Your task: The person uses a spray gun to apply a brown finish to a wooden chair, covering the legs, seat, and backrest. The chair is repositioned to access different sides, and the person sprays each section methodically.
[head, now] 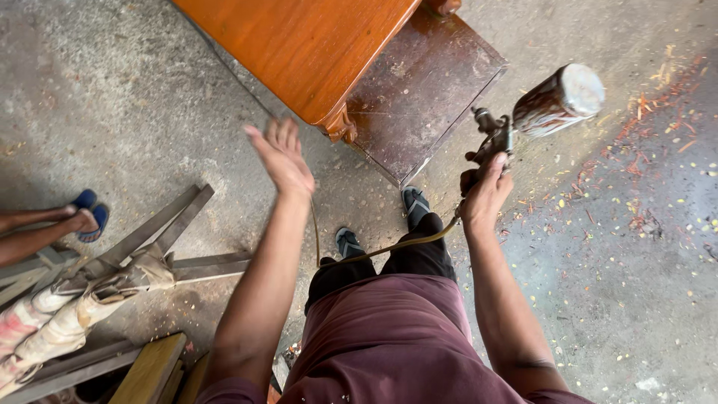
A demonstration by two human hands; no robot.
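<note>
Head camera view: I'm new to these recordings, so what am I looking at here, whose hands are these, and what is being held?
This single picture comes from a camera worn on a person's head, looking down their own body at a concrete floor. Both arms reaching forward belong to that person. The right hand grips a paint spray gun with a stained cup on top; a thin hose trails from it toward the legs. The left hand is open, holds nothing, and looks blurred. Ahead stands a glossy orange-brown wooden furniture piece resting on a dark board. Wood shavings litter the floor at right. At left are a metal frame with rag-wrapped bars, and another person's feet in blue sandals.
</note>
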